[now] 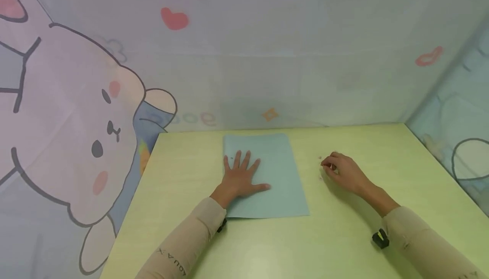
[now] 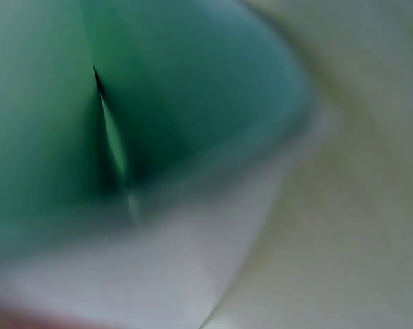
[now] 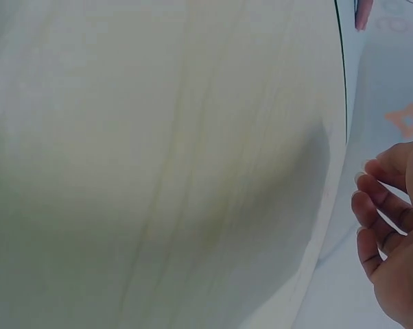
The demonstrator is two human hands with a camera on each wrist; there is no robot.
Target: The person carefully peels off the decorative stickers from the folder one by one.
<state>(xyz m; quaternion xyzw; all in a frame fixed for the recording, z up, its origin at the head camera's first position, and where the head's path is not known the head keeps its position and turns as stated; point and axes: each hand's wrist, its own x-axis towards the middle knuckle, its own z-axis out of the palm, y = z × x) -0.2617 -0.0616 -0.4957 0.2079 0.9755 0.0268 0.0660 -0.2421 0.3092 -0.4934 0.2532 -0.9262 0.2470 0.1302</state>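
Observation:
My left hand (image 1: 239,181) lies flat with fingers spread on a light blue-green sheet of paper (image 1: 280,194). Beside its index finger a tiny dark speck (image 1: 231,158) shows on the sheet. To the right of the paper, my right hand (image 1: 344,173) is low over the table, thumb and fingertips drawn together. Two tiny pinkish bits (image 1: 320,157) lie near those fingertips. In the right wrist view the right hand's fingers (image 3: 374,205) are bent with tips close together; I cannot tell whether they pinch a bit. Blurred green paper (image 2: 193,89) fills much of the left wrist view.
The pale yellow-green table (image 1: 267,245) ends at a hanging cloth backdrop (image 1: 305,71) printed with hearts and a large bunny. More cloth hangs along the left and right sides. A black wrist camera (image 1: 380,238) sits under the right sleeve.

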